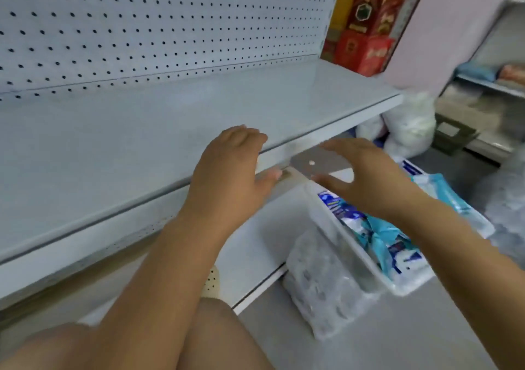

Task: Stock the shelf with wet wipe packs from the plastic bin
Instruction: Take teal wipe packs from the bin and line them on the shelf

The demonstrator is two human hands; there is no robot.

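A: What's hard to read?
B: Motion blur. The wet wipe packs (380,239) in the plastic bin (338,227) are a blue-white jumble, partly under the right forearm. Probably several, can't count them.
A: Other counts?
B: One bin, low and right of the shelf (142,148). Two hands, neither holding a pack.
A: Pose?
B: Left hand (230,167) at the shelf's front edge, fingers loosely bent, thumb by the lip. Right hand (366,176) over the bin's far end, fingers spread wide, palm down.
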